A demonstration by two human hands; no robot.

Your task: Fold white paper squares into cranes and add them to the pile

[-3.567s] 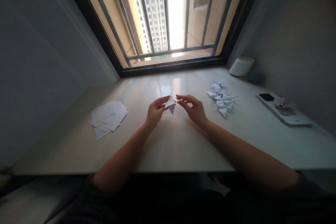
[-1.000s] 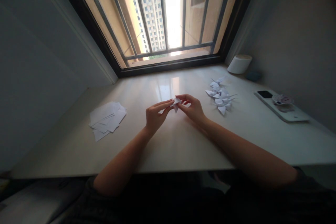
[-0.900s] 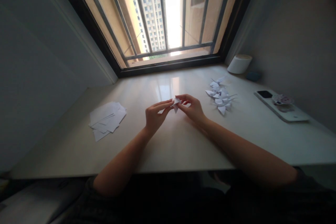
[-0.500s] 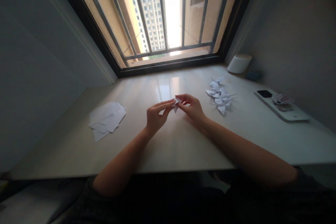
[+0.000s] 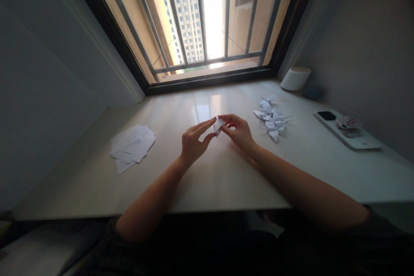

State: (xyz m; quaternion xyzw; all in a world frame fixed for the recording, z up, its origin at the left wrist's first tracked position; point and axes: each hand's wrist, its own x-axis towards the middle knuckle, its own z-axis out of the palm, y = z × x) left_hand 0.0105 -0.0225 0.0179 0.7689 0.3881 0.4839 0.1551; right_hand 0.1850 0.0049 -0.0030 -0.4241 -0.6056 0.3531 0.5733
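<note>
A small folded piece of white paper (image 5: pixel 218 125) is held above the middle of the table, between my two hands. My right hand (image 5: pixel 238 131) pinches it from the right with thumb and forefinger. On the other side my left hand (image 5: pixel 195 140) has its fingertips at the paper's upper left edge and its thumb near the lower edge. Parts of the paper are hidden by the fingers. To the right lies a heap of folded white paper figures (image 5: pixel 273 117) with pointed ends. Off to the left rests a loose stack of white paper sheets (image 5: pixel 133 143).
The white table (image 5: pixel 207 185) runs up to a barred window (image 5: pixel 207 78). At the right lie a white phone (image 5: pixel 347 134) with a round ornament on its back, a white cup-like object (image 5: pixel 295 78) and a small dark object (image 5: pixel 312 93) by the wall.
The folded paper has turned, showing a broader face. My left thumb has moved down and away from my left fingers; my right hand keeps its pinch.
</note>
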